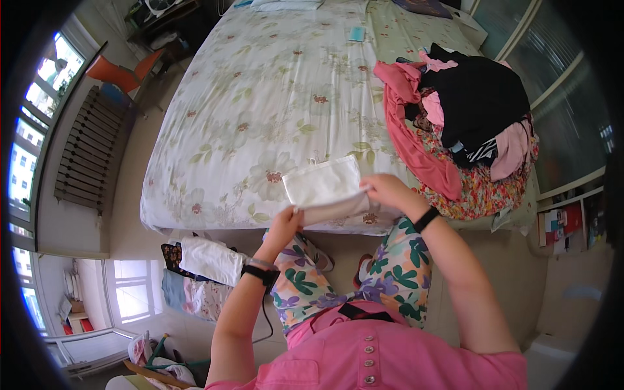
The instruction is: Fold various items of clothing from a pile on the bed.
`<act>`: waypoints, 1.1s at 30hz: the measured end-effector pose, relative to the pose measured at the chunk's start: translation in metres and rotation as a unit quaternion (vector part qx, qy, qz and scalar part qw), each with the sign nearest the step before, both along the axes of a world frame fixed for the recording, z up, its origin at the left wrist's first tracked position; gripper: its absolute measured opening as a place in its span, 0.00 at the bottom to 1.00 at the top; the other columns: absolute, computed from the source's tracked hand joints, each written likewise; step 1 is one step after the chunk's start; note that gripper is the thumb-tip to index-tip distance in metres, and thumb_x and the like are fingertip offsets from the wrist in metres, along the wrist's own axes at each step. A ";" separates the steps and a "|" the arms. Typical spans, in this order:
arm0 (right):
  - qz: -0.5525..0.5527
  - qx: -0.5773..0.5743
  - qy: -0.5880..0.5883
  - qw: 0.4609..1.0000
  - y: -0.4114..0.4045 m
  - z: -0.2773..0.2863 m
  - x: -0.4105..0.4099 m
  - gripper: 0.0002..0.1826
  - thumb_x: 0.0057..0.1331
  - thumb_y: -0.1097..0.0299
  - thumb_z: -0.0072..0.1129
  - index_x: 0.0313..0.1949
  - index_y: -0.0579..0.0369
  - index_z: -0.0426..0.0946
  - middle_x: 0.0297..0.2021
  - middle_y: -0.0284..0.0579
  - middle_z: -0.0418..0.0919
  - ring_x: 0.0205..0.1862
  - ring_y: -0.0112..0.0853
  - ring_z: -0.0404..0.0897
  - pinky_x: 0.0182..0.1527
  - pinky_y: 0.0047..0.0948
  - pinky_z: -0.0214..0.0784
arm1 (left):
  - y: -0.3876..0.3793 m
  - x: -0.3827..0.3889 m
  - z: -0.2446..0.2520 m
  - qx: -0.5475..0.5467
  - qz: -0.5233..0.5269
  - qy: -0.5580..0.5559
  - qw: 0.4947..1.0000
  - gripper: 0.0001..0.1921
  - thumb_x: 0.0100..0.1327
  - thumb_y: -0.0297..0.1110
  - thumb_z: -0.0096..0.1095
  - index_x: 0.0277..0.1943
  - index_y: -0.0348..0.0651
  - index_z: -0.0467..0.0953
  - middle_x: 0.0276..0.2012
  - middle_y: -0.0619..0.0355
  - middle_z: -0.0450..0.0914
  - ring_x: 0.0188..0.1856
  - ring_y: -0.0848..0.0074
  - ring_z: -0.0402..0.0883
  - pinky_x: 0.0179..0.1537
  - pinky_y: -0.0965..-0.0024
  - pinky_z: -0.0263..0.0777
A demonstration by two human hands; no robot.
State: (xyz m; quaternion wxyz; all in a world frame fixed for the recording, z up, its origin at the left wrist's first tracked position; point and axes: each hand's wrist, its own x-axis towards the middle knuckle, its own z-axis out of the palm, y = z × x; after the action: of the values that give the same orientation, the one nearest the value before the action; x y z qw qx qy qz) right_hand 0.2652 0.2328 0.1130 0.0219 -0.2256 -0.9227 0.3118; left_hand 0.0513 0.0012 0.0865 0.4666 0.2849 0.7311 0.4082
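A white cloth garment [324, 183], partly folded, lies at the near edge of the bed [234, 161]. Its lower part is lifted a little and blurred. My left hand [283, 225] pinches the near left corner of the cloth. On the other side, my right hand [387, 189] grips the right edge. To the right of my right hand, a heap of clothes holds a coral-pink garment [414, 136], a black garment [480, 97] and a light pink piece [509, 148] over a red floral cloth [487, 202].
Folded clothes, including a white one [212, 258], are stacked below the bed's left front corner. A turquoise flat item [357, 33] lies farther up the bed. An orange chair [117, 73] and a radiator [90, 146] stand left; glass-panelled doors [565, 117] rise at right.
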 end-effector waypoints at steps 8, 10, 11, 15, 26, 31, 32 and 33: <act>-0.167 0.151 0.220 0.949 -0.029 -0.036 -0.065 0.12 0.59 0.70 0.56 0.42 0.57 0.74 0.39 0.51 0.77 0.40 0.48 0.76 0.45 0.40 0.69 | 0.047 -0.027 -0.060 0.124 0.176 0.377 0.901 0.26 0.53 0.33 0.65 0.53 0.31 0.66 0.41 0.45 0.75 0.43 0.59 0.75 0.45 0.60 0.69; -0.246 -0.064 0.093 0.963 -0.057 -0.035 -0.055 0.10 0.63 0.65 0.55 0.40 0.58 0.75 0.34 0.49 0.79 0.34 0.43 0.79 0.39 0.37 0.71 | 0.037 -0.021 -0.062 0.072 0.180 0.349 0.917 0.30 0.49 0.33 0.67 0.55 0.32 0.65 0.42 0.44 0.74 0.44 0.55 0.73 0.47 0.58 0.68; -0.239 -0.064 0.092 0.964 -0.067 -0.044 -0.051 0.10 0.63 0.65 0.55 0.40 0.58 0.75 0.34 0.49 0.79 0.34 0.43 0.79 0.39 0.37 0.71 | 0.032 -0.019 -0.065 0.070 0.183 0.328 0.924 0.31 0.49 0.32 0.67 0.55 0.32 0.63 0.40 0.45 0.73 0.41 0.57 0.74 0.45 0.59 0.69; -0.329 -0.555 0.029 0.763 -0.091 -0.078 -0.045 0.13 0.66 0.62 0.55 0.42 0.59 0.74 0.34 0.43 0.80 0.35 0.35 0.80 0.38 0.29 0.73 | 0.026 -0.003 -0.065 0.058 0.146 0.113 0.981 0.32 0.49 0.29 0.67 0.56 0.32 0.60 0.37 0.49 0.72 0.33 0.64 0.77 0.35 0.64 0.73; -0.277 -0.640 0.205 0.687 -0.110 -0.044 -0.048 0.27 0.59 0.80 0.57 0.58 0.59 0.65 0.50 0.47 0.75 0.48 0.36 0.78 0.49 0.35 0.74 | -0.028 0.012 -0.021 0.079 0.138 -0.192 0.968 0.29 0.67 0.49 0.53 0.61 0.33 0.63 0.51 0.54 0.74 0.52 0.73 0.73 0.54 0.67 0.65; -0.213 -0.619 0.122 0.747 -0.128 -0.002 -0.039 0.27 0.59 0.77 0.58 0.59 0.61 0.64 0.50 0.47 0.76 0.49 0.35 0.78 0.51 0.34 0.72 | -0.039 0.041 -0.006 0.144 0.089 -0.533 0.829 0.20 0.66 0.35 0.59 0.58 0.35 0.68 0.51 0.54 0.78 0.50 0.71 0.79 0.54 0.67 0.73; -0.201 -0.604 0.117 0.762 -0.133 -0.005 -0.043 0.28 0.60 0.76 0.58 0.60 0.60 0.63 0.52 0.46 0.75 0.51 0.34 0.77 0.52 0.33 0.71 | -0.052 0.043 -0.008 0.175 0.128 -0.502 0.837 0.20 0.65 0.32 0.59 0.58 0.36 0.69 0.50 0.55 0.78 0.49 0.73 0.79 0.53 0.67 0.73; -0.187 -0.611 0.105 0.762 -0.132 -0.012 -0.046 0.28 0.60 0.76 0.58 0.60 0.60 0.63 0.52 0.46 0.75 0.51 0.34 0.77 0.52 0.33 0.71 | -0.062 0.042 -0.010 0.206 0.156 -0.472 0.843 0.19 0.64 0.29 0.60 0.58 0.38 0.69 0.49 0.56 0.78 0.48 0.74 0.79 0.51 0.68 0.74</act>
State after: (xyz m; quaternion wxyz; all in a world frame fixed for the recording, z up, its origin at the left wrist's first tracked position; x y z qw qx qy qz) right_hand 0.2195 0.1010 0.1015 0.0339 -0.3246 -0.4680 0.8212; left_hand 0.0934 -0.0606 0.0768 0.6156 0.0293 0.3561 0.7024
